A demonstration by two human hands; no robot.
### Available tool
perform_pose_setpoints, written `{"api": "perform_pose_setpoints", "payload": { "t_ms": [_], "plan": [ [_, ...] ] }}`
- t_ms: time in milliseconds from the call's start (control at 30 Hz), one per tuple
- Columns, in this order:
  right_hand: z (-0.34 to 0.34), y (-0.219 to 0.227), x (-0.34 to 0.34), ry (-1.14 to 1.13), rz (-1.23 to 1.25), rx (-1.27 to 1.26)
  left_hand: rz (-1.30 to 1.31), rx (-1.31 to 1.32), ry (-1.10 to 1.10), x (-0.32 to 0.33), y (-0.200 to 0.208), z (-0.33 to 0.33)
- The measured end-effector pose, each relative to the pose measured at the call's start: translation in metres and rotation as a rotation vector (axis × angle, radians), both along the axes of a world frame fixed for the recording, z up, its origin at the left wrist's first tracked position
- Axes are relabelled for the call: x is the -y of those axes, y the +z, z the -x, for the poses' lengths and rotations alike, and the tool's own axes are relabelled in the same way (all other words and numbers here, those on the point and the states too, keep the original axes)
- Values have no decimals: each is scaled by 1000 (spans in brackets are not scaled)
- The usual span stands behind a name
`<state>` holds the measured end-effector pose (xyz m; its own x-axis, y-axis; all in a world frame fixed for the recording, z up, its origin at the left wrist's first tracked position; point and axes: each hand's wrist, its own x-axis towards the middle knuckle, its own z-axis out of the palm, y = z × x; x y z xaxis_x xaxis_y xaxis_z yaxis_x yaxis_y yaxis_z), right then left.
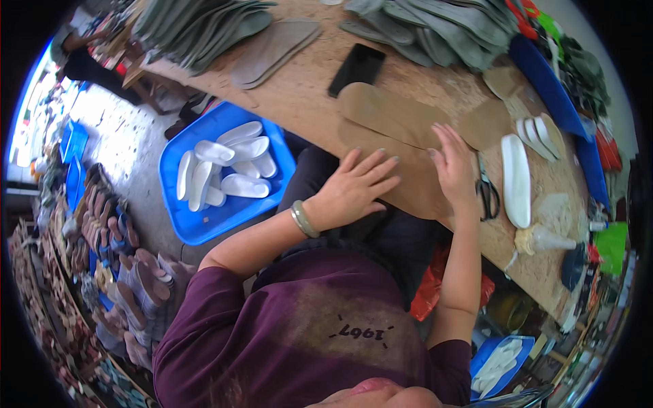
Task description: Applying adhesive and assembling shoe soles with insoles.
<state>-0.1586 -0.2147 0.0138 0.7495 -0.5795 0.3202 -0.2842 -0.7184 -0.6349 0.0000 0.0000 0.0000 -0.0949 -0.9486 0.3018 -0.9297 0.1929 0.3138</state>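
Observation:
My left hand (354,187) has its fingers spread, palm down, at the table's near edge beside a brown sole-shaped piece (408,183). Whether its fingertips touch the piece, I cannot tell. Fingers stretched and thumb apart, my right hand (454,170) rests at the right side of the same piece, holding nothing. A second brown insole-shaped piece (381,109) overlaps it on the far side. Black-handled scissors (488,197) lie just right of my right wrist, partly hidden by it. Beyond them is a long white sole (517,180).
Stacks of grey insoles (197,30) (435,30) line the far side of the wooden table (292,102), near a black phone (356,70). A glue bottle (544,239) lies at right. A blue tub (183,231) of white soles stands at left. Another person (85,58) is at far left.

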Motion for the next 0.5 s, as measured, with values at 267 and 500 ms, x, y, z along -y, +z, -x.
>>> {"api": "perform_pose_setpoints", "payload": {
  "t_ms": [267,500],
  "plan": [
    [-56,-14,38,75,436,-481,361,-327,216,-82,-35,-32],
    [-30,9,-11,-10,233,-191,188,-1084,1297,-177,-267,-151]
  ]
}}
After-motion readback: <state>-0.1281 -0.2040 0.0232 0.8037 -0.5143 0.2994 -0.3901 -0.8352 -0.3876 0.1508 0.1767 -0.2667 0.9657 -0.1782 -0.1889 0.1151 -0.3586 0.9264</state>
